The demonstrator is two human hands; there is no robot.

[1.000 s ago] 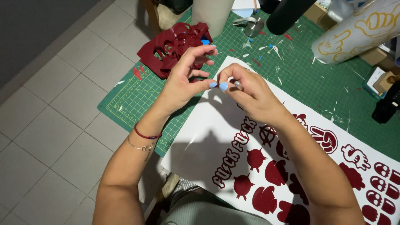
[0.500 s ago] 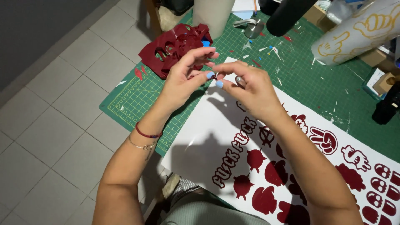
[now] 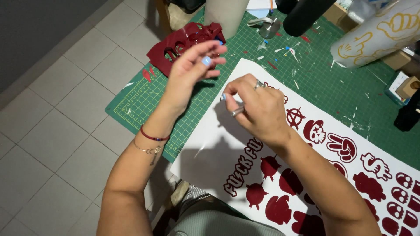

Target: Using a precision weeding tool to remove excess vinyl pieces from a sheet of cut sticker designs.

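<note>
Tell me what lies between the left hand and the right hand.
Nothing: in the head view, the left hand and right hand are apart, with only green cutting mat beneath.

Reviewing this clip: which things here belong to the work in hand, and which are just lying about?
In hand:
left hand, fingers pinched, contents too small to tell
right hand holding a thin tool
white sticker sheet
dark red vinyl scrap
green cutting mat

Lying about:
printed roll
black cylinder
metal tape dispenser

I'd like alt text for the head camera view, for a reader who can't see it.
Two hands work over a white sheet of dark red stickers on a green cutting mat: the right hand pinches a small metal tool, the left hand is raised beside a crumpled pile of red vinyl scrap.
</note>
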